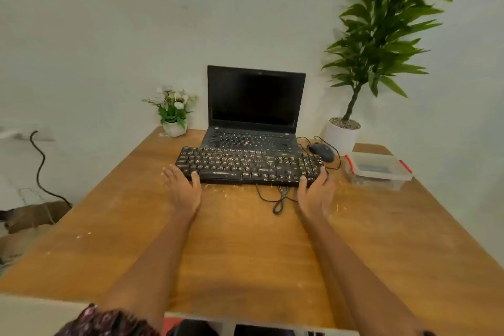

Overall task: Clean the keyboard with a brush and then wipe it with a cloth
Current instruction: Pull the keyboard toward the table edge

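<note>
A black keyboard (pixel 249 165), speckled with pale crumbs, lies across the far middle of the wooden table (pixel 245 254). Its cable (pixel 279 199) coils in front of it. My left hand (pixel 182 188) is at the keyboard's front left corner, thumb resting on its front edge, fingers spread. My right hand (pixel 316 191) cups the front right corner, fingers touching the keyboard's end. Neither hand has lifted it. No brush or cloth shows in the open; a clear plastic box (pixel 377 169) with red clips and something blue inside stands at the right.
An open black laptop (pixel 255 114) stands right behind the keyboard. A black mouse (pixel 321 151) lies at its right. A small white flower pot (pixel 174 112) stands back left, a tall potted plant (pixel 354 117) back right. Crumbs dot the table near the keyboard.
</note>
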